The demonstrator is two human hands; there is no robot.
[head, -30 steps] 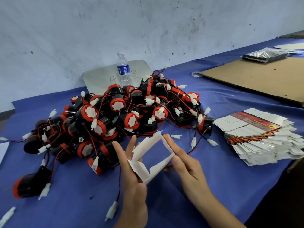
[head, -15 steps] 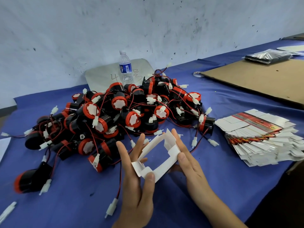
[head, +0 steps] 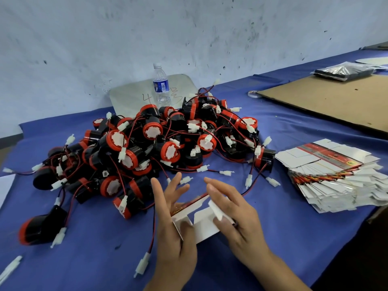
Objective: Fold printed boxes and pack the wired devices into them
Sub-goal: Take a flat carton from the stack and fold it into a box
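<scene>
A small white printed box point(head: 204, 225), partly folded with a red printed side, is held between my hands low in the middle of the head view. My left hand point(head: 174, 225) grips its left end, thumb over the white panel and fingers spread straight upward. My right hand point(head: 235, 217) presses a white flap at the box's right end with straight fingers. Just behind lies a big pile of black-and-red wired devices point(head: 163, 148) with white connectors. A fanned stack of flat printed boxes point(head: 336, 173) lies to the right.
The blue-covered table point(head: 94, 259) carries a loose device point(head: 39, 227) at the front left. A water bottle point(head: 161, 85) stands behind the pile by the wall. A cardboard sheet point(head: 336, 101), a tape roll point(head: 253, 93) and a black bag point(head: 342, 70) sit at the far right.
The box was held open as a square tube facing me. It has dropped lower and turned, and my right fingers have moved onto an end flap.
</scene>
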